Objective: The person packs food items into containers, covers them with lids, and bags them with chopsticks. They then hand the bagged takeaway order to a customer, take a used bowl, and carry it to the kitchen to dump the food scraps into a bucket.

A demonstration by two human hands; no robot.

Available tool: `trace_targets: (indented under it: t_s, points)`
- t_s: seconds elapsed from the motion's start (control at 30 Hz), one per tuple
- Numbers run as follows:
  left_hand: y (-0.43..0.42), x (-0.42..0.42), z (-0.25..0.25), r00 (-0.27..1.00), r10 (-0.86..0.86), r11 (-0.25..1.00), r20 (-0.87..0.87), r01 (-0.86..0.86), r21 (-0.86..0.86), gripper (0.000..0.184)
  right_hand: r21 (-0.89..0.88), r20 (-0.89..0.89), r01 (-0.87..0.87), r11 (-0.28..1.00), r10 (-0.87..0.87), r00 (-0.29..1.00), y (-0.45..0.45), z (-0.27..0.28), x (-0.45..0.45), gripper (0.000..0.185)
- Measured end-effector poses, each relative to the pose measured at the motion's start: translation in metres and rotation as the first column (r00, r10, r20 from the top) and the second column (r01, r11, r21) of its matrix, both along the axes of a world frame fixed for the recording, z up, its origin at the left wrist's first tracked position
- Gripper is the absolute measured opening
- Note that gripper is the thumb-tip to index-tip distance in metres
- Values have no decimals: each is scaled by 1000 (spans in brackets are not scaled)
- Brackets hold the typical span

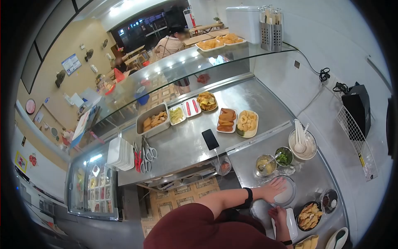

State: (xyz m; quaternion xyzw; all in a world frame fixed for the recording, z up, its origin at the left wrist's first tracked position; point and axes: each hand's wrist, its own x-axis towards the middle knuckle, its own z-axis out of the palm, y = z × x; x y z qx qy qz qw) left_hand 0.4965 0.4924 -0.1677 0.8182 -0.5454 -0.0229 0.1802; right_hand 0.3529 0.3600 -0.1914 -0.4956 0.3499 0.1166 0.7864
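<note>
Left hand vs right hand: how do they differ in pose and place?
Left hand is spread, palm down; right hand has its fingers curled.
Left hand is over the round dish; right hand is by the white tray.
Shared: both are bare, with a dark band on each arm.
</note>
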Motion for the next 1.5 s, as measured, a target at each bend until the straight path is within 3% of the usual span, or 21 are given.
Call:
trace_targets:
  t_s: [0.1, 0.2, 0.37, 0.47, 0.5, 0.53, 0.6, 0.63, 0.67, 0.7, 0.73, 0.8, 0.93, 1.0, 1.07, 1.17, 1.23, 1.27, 1.3, 1.43, 1.5]
  points:
    - [-1, -4, -2, 995, 19, 999, -102, -21, -25, 103, -34, 2, -28, 999, 28, 1000, 1, 2, 1, 21]
    - [-2, -5, -11, 997, 22, 991, -78, -33, -130, 112, -20, 15, -8, 1000, 8, 1000, 2, 0, -1, 21]
    - [-9, -7, 2, 994, 89, 996, -64, -89, 15, 112, 25, 62, 17, 1000, -18, 998, 1, -6, -9, 25]
    - [-18, -3, -11, 995, 78, 996, -62, -75, 48, 111, -128, -7, -180, 975, 181, 983, -19, 0, -15, 28]
    - [-17, 3, -33, 1000, 14, 975, 1, -13, -224, 111, -281, 69, -171, 944, 197, 978, -37, -10, -20, 31]
    - [-16, 1, -27, 997, -16, 967, -77, -5, -256, 110, -469, 264, -47, 882, 191, 945, -40, 37, -27, 28]
    - [-17, -2, -29, 1000, -1, 949, -3, 0, -314, 94, -334, 413, 408, 850, -257, 874, -59, 87, -37, 21]
    - [-16, -6, 6, 1000, -1, 995, -13, -1, -102, 88, -264, 508, 555, 789, -375, 775, -79, 87, -52, 19]
    - [-21, -5, 30, 993, -35, 997, -114, 42, 61, 87, -408, 396, 697, 590, -574, 717, -79, 115, -59, 24]
    - [-20, -5, 41, 1000, -20, 986, 3, 20, 167, 99, -351, 510, 779, 519, -592, 624, -88, 114, -70, 29]
    - [-20, -8, 41, 997, -42, 959, 72, 20, 283, 103, -444, 489, 749, 492, -567, 663, -100, 111, -85, 32]
    - [-15, -15, 49, 997, 43, 971, -68, -26, 237, 104, -255, 350, 822, 509, -744, 569, -102, 98, -96, 30]
    - [-15, -15, 47, 995, 60, 973, -84, -40, 229, 104, -169, 289, 650, 741, -593, 751, -82, 93, -63, 29]
    - [-14, -14, 45, 998, 45, 978, -41, -36, 207, 103, -305, 365, 373, 876, -254, 896, -56, 109, -27, 29]
    - [-15, -14, 42, 999, 40, 983, -30, -34, 178, 101, -391, 334, 115, 913, 24, 942, -26, 112, 10, 33]
    - [-11, -10, 30, 999, 37, 992, -30, -33, 125, 99, -574, 213, -182, 798, 360, 908, -8, 72, 46, 26]
    - [-10, -6, 6, 997, 62, 997, -48, -61, 38, 103, -566, 280, -26, 824, 222, 934, -1, 52, 55, 20]
    - [-9, -3, -7, 997, 18, 997, -79, -24, -75, 103, -585, 273, -117, 802, 331, 903, -9, 48, 58, 17]
    - [-6, -5, -13, 995, 47, 975, -90, -65, -212, 102, -512, 332, -88, 854, 292, 897, -6, 55, 54, 15]
    - [3, -8, 5, 993, 71, 986, -95, -84, -147, 107, -508, 402, -37, 861, 274, 874, -12, 8, 49, 28]
    - [7, -5, 14, 991, 95, 988, -99, -106, -109, 108, -518, 276, -67, 853, 240, 931, -8, 13, 53, 27]
